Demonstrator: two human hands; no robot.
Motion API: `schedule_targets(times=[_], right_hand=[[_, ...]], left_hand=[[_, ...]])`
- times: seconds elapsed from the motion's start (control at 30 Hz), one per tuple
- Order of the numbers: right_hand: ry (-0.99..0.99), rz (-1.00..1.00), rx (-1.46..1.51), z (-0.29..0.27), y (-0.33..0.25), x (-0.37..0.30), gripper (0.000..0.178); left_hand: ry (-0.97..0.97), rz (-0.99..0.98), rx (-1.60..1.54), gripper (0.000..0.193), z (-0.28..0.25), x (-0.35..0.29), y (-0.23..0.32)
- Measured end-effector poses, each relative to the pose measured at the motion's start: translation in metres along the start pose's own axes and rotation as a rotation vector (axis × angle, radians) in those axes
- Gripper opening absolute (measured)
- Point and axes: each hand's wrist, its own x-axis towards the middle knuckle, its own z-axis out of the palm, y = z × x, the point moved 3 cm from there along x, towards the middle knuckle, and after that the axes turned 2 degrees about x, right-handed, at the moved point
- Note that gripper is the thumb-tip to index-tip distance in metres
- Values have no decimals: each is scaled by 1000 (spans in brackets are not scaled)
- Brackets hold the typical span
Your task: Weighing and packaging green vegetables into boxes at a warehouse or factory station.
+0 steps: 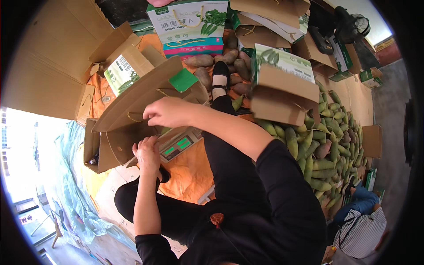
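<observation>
An opened cardboard carton with tall flaps and cord handles rests over a digital scale with a lit green display. My left hand is closed on the near edge of the carton, its fingers curled over the cardboard. Above the carton's opening hovers my right hand, fingers loosely bent and apart, the tips close to a cord handle. Something pale green shows just below this hand, mostly hidden by cardboard. A green patch marks the carton's raised far flap.
Green radishes lie heaped on my right. Reddish-brown tubers are scattered ahead around my foot. Printed cartons stand at the back, another open carton beside the heap. A black fan stands far right; another person sits lower right.
</observation>
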Motion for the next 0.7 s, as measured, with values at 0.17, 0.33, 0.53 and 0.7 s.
schedule_targets(times=[0.17, 0.33, 0.53, 0.7], right_hand=[[604, -34, 228, -66, 40, -87, 17], [906, 422, 387, -50, 179, -211, 12], [738, 931, 339, 47, 304, -314, 11], [671, 1112, 701, 62, 322, -309, 10]], left_hand=[[-8, -11, 10, 23, 3, -4, -4], [2, 17, 11, 22, 6, -1, -1], [10, 8, 31, 21, 7, -2, -2], [9, 22, 20, 21, 7, -1, 4]])
